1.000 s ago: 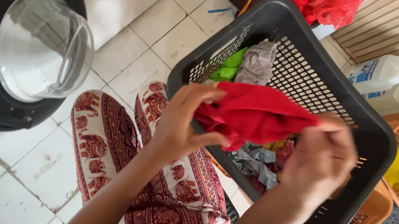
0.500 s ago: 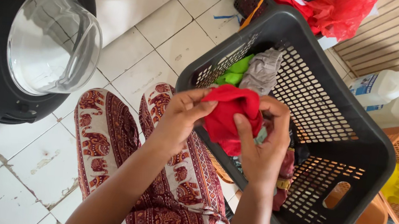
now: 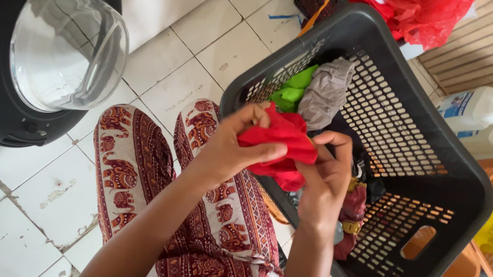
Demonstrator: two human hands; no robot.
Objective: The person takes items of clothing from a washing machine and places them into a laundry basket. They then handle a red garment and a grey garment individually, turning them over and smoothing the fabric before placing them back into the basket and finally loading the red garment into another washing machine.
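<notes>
Bare forearms, no sleeves; loose maroon trousers (image 3: 213, 231) with cream elephant print and patterned bands.

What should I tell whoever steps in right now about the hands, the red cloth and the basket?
Left hand: closed on the red cloth, thumb on top.
Right hand: fingers pinching the same cloth from the other side.
The cloth is bunched between both hands, held over the near rim of the dark grey basket.
In the basket: a green garment, a grey garment and darker pieces lower down.
The washing machine door stands open at the left.
Done: the red cloth is out of the basket. Left: it is not in the machine; other laundry remains in the basket.
</notes>
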